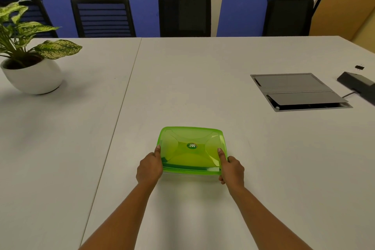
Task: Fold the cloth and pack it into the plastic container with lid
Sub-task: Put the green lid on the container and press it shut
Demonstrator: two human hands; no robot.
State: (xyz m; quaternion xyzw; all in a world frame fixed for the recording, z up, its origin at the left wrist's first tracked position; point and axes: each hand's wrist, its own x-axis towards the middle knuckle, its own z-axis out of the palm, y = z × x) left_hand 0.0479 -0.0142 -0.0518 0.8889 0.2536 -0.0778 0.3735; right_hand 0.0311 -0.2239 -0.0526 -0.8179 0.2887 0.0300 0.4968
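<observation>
A green translucent plastic container (191, 149) rests on the white table (182, 79) in front of me, with its lid on and a round sticker in the lid's middle. My left hand (149, 166) grips its near left corner, thumb on the lid's edge. My right hand (231, 167) grips the near right corner, thumb lying on the lid. No cloth shows outside the container; through the tinted lid I cannot tell what lies inside.
A potted plant in a white bowl (32, 75) stands at the far left. A grey cable hatch (298, 91) is set into the table at the right, with a dark device (357, 85) beyond it. Black chairs (184, 12) line the far edge.
</observation>
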